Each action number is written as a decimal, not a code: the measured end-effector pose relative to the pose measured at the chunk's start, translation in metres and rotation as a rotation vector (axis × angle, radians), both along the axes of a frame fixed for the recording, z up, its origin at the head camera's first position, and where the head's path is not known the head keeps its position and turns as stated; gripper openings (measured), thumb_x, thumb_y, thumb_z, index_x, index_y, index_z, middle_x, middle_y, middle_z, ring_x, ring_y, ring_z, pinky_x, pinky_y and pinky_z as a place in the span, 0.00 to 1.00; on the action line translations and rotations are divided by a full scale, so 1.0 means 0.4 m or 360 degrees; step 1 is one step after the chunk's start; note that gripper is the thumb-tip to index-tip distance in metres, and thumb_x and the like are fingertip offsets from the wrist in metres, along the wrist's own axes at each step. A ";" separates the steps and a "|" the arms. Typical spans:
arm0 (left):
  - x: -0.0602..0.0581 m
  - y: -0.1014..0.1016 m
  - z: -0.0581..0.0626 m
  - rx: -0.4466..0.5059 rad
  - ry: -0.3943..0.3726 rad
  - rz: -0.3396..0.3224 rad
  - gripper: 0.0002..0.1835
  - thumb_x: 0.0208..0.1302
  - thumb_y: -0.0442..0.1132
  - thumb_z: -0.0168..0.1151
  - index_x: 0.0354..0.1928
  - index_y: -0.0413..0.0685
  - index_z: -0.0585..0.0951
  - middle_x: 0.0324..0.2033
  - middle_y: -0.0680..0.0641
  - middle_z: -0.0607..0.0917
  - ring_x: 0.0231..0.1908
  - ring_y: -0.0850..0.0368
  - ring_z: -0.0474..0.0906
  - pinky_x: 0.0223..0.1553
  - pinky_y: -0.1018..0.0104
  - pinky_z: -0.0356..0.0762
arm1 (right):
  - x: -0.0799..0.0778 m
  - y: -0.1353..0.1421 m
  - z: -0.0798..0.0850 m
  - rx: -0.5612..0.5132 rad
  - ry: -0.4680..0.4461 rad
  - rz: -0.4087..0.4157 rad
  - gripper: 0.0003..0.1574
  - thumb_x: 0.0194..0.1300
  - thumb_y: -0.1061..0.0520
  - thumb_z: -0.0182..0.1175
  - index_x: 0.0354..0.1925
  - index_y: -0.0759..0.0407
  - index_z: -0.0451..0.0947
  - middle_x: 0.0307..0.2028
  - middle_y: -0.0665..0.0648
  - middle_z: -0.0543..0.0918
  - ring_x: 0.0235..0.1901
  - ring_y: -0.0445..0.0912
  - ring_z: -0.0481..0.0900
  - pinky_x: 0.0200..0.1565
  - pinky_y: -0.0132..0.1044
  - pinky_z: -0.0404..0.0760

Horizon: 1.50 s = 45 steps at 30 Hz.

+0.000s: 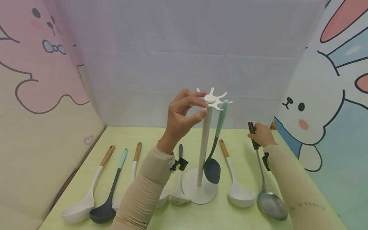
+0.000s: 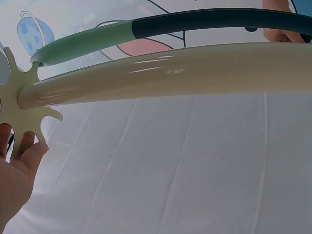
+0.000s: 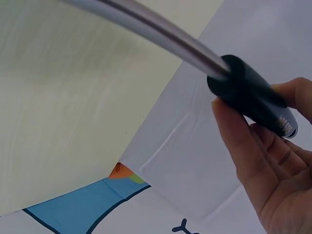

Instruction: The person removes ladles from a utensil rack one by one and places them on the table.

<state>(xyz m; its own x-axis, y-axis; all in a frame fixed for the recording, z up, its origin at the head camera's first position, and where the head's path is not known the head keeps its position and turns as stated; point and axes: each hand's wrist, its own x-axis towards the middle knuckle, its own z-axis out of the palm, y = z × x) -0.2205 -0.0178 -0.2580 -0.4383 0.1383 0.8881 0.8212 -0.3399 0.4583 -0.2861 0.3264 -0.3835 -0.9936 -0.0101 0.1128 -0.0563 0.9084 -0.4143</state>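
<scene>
A white utensil stand (image 1: 204, 137) has a round base and a hooked top; my left hand (image 1: 185, 107) pinches the left side of that top. In the left wrist view, the thumb and fingers of my left hand (image 2: 22, 173) are at its prongs. From the right side hangs a dark ladle with a mint-green handle (image 1: 221, 119). My right hand (image 1: 263, 134) grips the black handle of a metal ladle (image 1: 271, 204). In the right wrist view, the thumb and fingers of my right hand (image 3: 265, 161) are around that black handle (image 3: 253, 95).
On the table (image 1: 238, 220), a white ladle (image 1: 241, 195) with a wooden handle lies right of the stand. To the left lie another white ladle (image 1: 77, 210), a dark ladle (image 1: 103, 210) with a mint handle, and several others partly behind my left arm. Printed curtains surround the table.
</scene>
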 end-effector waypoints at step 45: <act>0.001 0.003 -0.001 0.0014 0.0010 0.0020 0.10 0.52 0.27 0.61 0.32 0.21 0.79 0.33 0.44 0.75 0.53 0.21 0.73 0.58 0.44 0.76 | -0.084 -0.043 -0.226 0.0231 -0.0454 -0.0105 0.18 0.66 0.62 0.60 0.43 0.80 0.75 0.32 0.70 0.82 0.27 0.56 0.82 0.29 0.45 0.83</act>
<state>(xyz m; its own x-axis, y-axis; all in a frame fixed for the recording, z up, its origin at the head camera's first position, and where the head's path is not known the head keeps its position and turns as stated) -0.2200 -0.0165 -0.2583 -0.4344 0.1247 0.8920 0.8283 -0.3336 0.4500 -0.3197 0.3091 -0.4740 -0.9839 0.0601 -0.1684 0.1048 0.9569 -0.2707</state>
